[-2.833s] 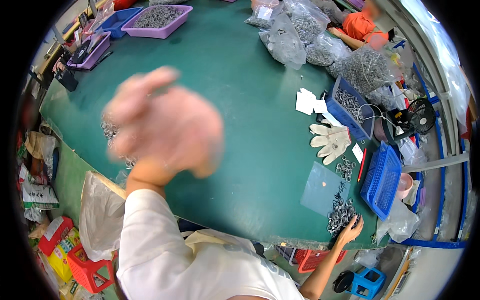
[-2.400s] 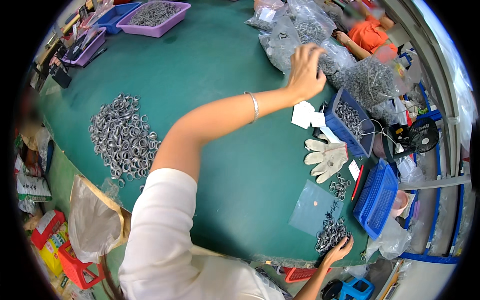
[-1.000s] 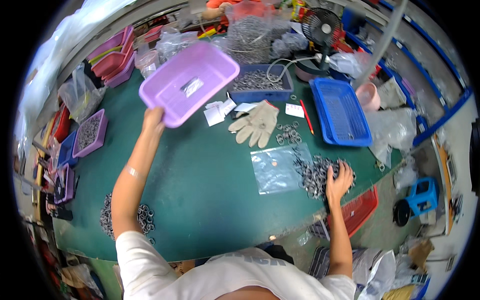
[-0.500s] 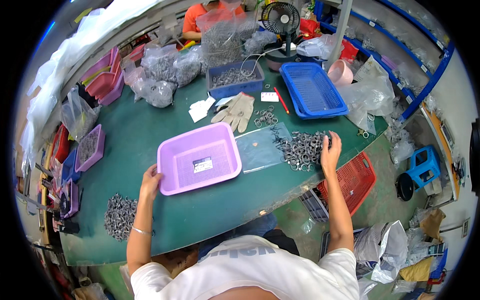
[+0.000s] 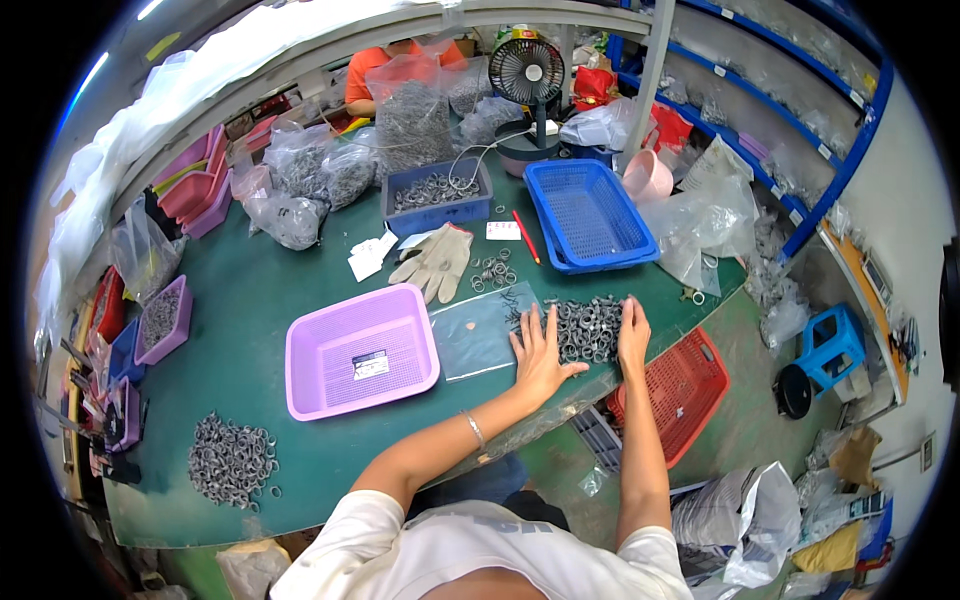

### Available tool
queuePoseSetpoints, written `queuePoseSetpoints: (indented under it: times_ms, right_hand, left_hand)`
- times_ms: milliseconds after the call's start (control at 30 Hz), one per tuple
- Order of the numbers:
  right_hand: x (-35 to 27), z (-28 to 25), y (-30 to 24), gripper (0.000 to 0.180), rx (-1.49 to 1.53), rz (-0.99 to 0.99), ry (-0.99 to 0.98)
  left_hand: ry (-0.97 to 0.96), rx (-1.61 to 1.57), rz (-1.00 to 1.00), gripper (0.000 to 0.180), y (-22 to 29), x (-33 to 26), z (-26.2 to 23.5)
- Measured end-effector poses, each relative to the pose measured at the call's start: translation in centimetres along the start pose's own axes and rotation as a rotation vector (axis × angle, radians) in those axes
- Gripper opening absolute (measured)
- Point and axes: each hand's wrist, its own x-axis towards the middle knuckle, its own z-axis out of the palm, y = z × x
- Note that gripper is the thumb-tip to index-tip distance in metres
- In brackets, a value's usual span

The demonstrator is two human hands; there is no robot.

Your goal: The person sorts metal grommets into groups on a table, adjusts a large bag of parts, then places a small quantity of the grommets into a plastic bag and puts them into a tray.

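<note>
A pile of grey metal rings (image 5: 588,332) lies near the table's right front edge, between my two hands. My left hand (image 5: 541,362) presses against its left side, fingers spread. Along its right side rests my right hand (image 5: 633,342), fingers stretched out and cupping the rings. Small dark pieces (image 5: 520,304) show beside my left fingertips. A flat clear plastic bag (image 5: 470,345) spreads left of the pile. Farther left stands a purple plastic basket (image 5: 292,372) with a white label inside. A second pile of grey rings (image 5: 232,460) sits at the near left.
Behind the bag lie a work glove (image 5: 437,262), a few loose rings (image 5: 493,272) and a red pen (image 5: 526,238). Blue baskets (image 5: 590,215), a grey-blue bin (image 5: 437,215) and a fan (image 5: 526,72) stand beyond. A red crate (image 5: 690,400) is below the right edge.
My left hand has let go of the purple basket and moved right to the ring pile. The right hand stays at the pile's right side. The view has shifted slightly.
</note>
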Motion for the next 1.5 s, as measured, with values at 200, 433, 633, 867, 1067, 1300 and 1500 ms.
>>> queuePoseSetpoints:
  times_ms: [200,433,633,867,1067,1300,1500]
  right_hand:
    - [-0.6,0.1,0.2,0.041,-0.160,-0.058,-0.001]
    - [-2.2,1.7,-1.3,0.031,-0.248,-0.290,-0.062]
    - [-2.3,2.0,-1.6,0.031,-0.248,-0.223,-0.068]
    - [-2.9,3.2,-1.9,0.032,-0.263,-0.218,-0.035]
    - [-2.9,3.0,-2.1,0.031,-0.203,-0.198,-0.037]
    - [-3.2,3.1,-2.6,0.036,-0.086,-0.142,-0.083]
    - [-3.0,3.1,-2.1,0.033,-0.003,-0.027,-0.081]
  left_hand:
    - [0.102,-0.119,0.106,0.103,-1.1,1.4,3.3]
    - [0.194,-0.167,0.067,0.096,-1.0,1.8,3.6]
    - [0.212,-0.191,0.061,0.083,-0.5,2.4,4.2]
    - [0.371,-0.316,0.021,0.060,-0.4,3.4,4.5]
    - [0.346,-0.412,-0.017,0.058,0.7,4.2,4.1]
    - [0.268,-0.543,0.022,0.057,0.0,5.1,3.6]
    - [0.219,-0.586,0.049,0.053,0.5,5.6,3.7]
